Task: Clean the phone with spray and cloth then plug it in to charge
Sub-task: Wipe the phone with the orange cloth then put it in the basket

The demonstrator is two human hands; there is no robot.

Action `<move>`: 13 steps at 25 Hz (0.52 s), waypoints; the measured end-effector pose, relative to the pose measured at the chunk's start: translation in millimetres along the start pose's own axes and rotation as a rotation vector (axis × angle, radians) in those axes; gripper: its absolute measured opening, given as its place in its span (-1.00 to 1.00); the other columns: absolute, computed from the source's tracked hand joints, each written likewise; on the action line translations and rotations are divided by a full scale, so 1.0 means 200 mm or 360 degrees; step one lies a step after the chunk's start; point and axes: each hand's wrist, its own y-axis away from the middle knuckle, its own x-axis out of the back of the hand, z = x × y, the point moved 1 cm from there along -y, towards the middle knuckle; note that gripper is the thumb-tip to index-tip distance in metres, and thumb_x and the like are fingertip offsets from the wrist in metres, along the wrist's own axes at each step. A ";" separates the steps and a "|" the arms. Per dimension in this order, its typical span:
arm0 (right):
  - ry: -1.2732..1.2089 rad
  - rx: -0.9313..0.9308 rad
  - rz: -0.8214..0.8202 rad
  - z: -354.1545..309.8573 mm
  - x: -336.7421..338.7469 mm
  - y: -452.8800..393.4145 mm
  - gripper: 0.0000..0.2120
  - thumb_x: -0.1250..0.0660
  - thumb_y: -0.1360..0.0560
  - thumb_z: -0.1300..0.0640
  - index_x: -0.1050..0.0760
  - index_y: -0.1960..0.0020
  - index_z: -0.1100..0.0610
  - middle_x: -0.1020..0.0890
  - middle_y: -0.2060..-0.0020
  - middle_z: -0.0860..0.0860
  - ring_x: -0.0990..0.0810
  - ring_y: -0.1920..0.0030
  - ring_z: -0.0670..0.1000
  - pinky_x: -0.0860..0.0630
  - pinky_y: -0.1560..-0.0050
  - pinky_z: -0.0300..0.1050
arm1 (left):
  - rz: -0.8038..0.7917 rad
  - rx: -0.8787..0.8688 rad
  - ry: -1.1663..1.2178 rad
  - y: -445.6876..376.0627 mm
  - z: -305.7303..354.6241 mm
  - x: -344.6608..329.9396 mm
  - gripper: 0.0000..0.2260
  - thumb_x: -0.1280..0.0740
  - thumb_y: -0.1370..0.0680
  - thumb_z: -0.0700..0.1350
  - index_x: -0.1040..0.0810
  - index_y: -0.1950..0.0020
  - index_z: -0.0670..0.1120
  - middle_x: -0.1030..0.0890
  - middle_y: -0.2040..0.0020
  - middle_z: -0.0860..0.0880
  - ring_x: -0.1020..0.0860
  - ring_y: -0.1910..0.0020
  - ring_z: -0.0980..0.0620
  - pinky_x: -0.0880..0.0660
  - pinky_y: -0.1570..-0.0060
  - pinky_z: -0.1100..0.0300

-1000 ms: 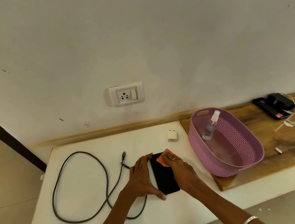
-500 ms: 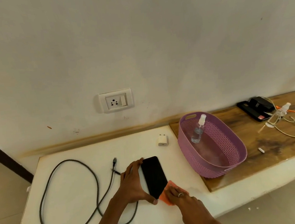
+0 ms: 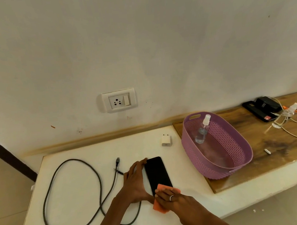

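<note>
Head view: the phone point(image 3: 158, 173) lies flat, screen up, on the white counter point(image 3: 83, 192). The left hand point(image 3: 134, 182), fingers extended, braces its left long edge. The right hand point(image 3: 170, 196) presses the orange cloth point(image 3: 160, 206) onto the near end. Judged rigid, light, slippery and glass-fronted: grip it by both long edges

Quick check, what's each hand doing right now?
Left hand: open, fingers flat, steadying the left edge of the phone.
Right hand: pressing the orange cloth onto the phone's near end.
</note>
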 end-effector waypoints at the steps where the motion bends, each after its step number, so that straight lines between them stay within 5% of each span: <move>1: 0.0060 -0.0003 -0.0013 -0.01 0.01 -0.02 -0.47 0.10 -0.53 0.08 -0.35 -0.43 -0.10 -0.14 -0.52 -0.25 0.09 -0.51 -0.28 0.21 -0.51 -0.16 | 0.0000 0.0013 0.0013 0.00 0.00 0.00 0.27 -0.57 0.02 0.33 0.14 -0.50 0.25 -0.05 -0.53 0.11 -0.10 -0.54 -0.02 -0.10 -0.53 -0.02; 6: 0.0089 -0.0081 0.0046 0.01 0.04 -0.18 -0.39 -0.12 -0.51 0.37 -0.22 -0.51 0.00 -0.07 -0.52 -0.29 0.04 -0.55 -0.14 0.10 -0.52 -0.13 | -0.0052 0.0036 -0.0016 -0.01 0.01 0.00 0.35 -0.55 0.08 0.41 0.17 -0.51 0.19 -0.04 -0.52 0.10 -0.05 -0.54 0.01 -0.03 -0.51 0.03; 10: 0.0260 -0.0311 -0.0167 0.05 0.06 -0.37 -0.32 -0.28 -0.58 0.12 0.02 -0.56 0.04 -0.01 -0.55 -0.13 0.02 -0.56 -0.02 -0.05 -0.51 -0.11 | -0.0070 -0.0003 -0.0066 -0.01 0.01 0.01 0.36 -0.55 0.01 0.40 0.22 -0.54 0.12 0.01 -0.55 0.07 0.01 -0.56 0.00 0.06 -0.54 0.01; 13: 0.0094 -0.0378 -0.0006 0.06 0.11 -0.42 -0.38 -0.24 -0.58 0.20 -0.05 -0.55 0.03 -0.04 -0.57 -0.06 -0.02 -0.56 -0.02 -0.02 -0.52 -0.10 | -0.0062 -0.0038 -0.0095 0.00 0.02 0.02 0.33 -0.56 -0.03 0.39 0.21 -0.53 0.11 0.03 -0.55 0.10 0.03 -0.56 0.02 0.06 -0.56 -0.03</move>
